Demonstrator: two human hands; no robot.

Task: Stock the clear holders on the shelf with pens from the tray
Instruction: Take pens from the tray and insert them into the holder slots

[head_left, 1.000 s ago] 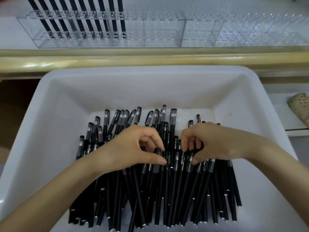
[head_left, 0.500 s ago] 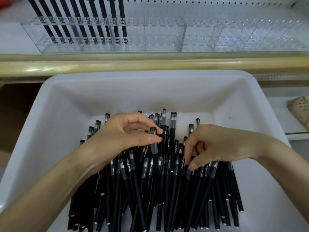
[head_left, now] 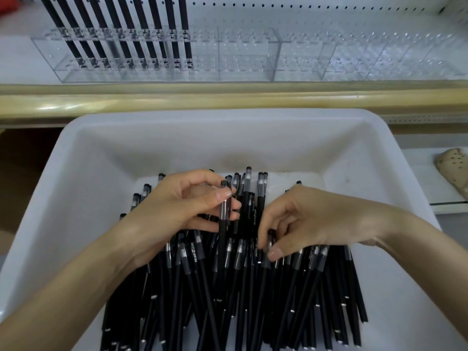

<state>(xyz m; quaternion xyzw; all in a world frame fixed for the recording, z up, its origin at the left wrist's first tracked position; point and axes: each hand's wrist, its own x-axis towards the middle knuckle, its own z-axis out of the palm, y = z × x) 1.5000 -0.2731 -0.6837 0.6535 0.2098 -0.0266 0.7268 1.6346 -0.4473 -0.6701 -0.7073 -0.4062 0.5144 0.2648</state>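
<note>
A white pegboard shelf (head_left: 316, 13) with a pale wooden front lip runs across the back, and on it stands a row of clear holders (head_left: 298, 59). Only the left-hand section has stock: a line of black pens standing upright (head_left: 141, 34), while the sections to the right look empty (glare makes the far ones hard to read). Just in front sits a deep white tray (head_left: 228, 143) on what may be a bench, though its support is hidden. The tray holds a loose heap of black pens (head_left: 253, 300) lying mostly lengthwise, caps toward the shelf. A second ago both hands were down in the heap, sorting. Now the left hand (head_left: 182, 206) has drawn one out and pinches the lifted pen (head_left: 224, 214) between thumb and fingertips near its cap, which points up, while its tail still dips among the others. The right hand (head_left: 311, 219) has stayed low, its fingers curled round the cap end of a second pen (head_left: 271, 235) that has not left the heap. So one pen looks almost ready to carry up to the next free slot beside the standing row, and the other is still being worked loose. With most sections bare and the tray well filled, stocking seems to be at an early stage. A beige perforated object (head_left: 453, 171) lies at the right edge, well apart from the tray.
</note>
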